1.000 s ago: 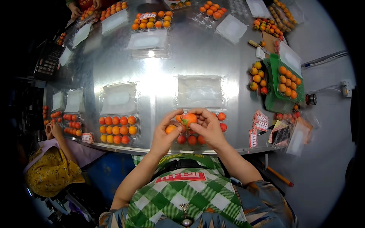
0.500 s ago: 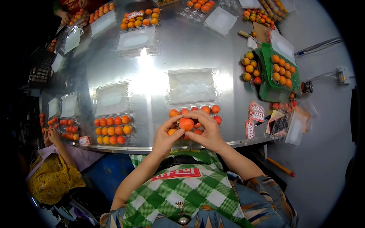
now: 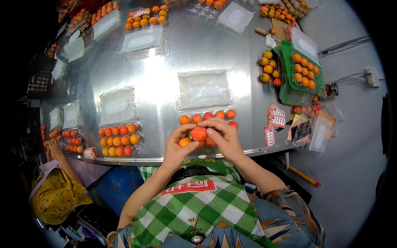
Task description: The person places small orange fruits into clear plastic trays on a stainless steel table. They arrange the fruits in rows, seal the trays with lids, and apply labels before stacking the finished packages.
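Note:
Between the fingertips of both hands I hold one red-orange persimmon (image 3: 199, 133). My left hand (image 3: 177, 144) grips it from the left with thumb and fingers. My right hand (image 3: 225, 138) closes on its right and far side. Just beneath them lies an open clear plastic fruit box, its lid (image 3: 204, 89) folded back away from me. Several orange and red persimmons (image 3: 220, 114) sit in the box in rows. My hands hide the middle of those rows.
Similar filled boxes lie left (image 3: 118, 140) and far left (image 3: 145, 18) on the metal table. To the right are loose persimmons (image 3: 269, 68), a green crate (image 3: 295, 93) bearing a box of fruit, and printed label sheets (image 3: 276, 115). A co-worker's hand (image 3: 54, 149) is at far left.
Both hands keep hold of the persimmon, which has turned slightly between the fingers. My fingers have shifted around it. The whole view has moved a little.

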### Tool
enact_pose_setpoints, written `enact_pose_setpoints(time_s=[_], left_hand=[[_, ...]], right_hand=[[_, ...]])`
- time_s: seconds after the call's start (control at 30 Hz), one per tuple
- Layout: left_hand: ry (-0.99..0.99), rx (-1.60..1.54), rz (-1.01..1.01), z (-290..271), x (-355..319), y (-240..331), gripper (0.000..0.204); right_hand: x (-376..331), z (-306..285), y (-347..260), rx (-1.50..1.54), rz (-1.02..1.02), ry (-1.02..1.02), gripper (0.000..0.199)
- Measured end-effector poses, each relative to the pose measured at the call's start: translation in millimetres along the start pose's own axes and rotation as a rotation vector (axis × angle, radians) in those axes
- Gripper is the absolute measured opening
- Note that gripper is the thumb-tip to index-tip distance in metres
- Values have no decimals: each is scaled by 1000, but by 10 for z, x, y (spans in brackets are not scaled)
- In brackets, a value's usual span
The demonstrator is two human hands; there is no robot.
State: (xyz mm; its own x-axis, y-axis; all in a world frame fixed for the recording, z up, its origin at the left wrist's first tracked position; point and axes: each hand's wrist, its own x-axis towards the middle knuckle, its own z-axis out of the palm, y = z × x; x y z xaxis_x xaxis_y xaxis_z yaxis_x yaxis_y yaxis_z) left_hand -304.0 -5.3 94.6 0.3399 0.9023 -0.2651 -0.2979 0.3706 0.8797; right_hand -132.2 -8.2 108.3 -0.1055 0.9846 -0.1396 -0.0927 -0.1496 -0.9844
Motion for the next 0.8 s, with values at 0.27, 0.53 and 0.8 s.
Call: enact_pose_setpoints(time_s=[0.27,0.53,0.8], left_hand=[[-46,99,-144,10,20,-36,47],[-94,-150,-325,-51,51,-106,45],[-91,-101,-249,43,33,-27,44]], right_hand=[[-67,-268,188,190,95,97,33],[-629,-836,599,-732,90,170,32],[-715,-688,848,-888,22,268,33]])
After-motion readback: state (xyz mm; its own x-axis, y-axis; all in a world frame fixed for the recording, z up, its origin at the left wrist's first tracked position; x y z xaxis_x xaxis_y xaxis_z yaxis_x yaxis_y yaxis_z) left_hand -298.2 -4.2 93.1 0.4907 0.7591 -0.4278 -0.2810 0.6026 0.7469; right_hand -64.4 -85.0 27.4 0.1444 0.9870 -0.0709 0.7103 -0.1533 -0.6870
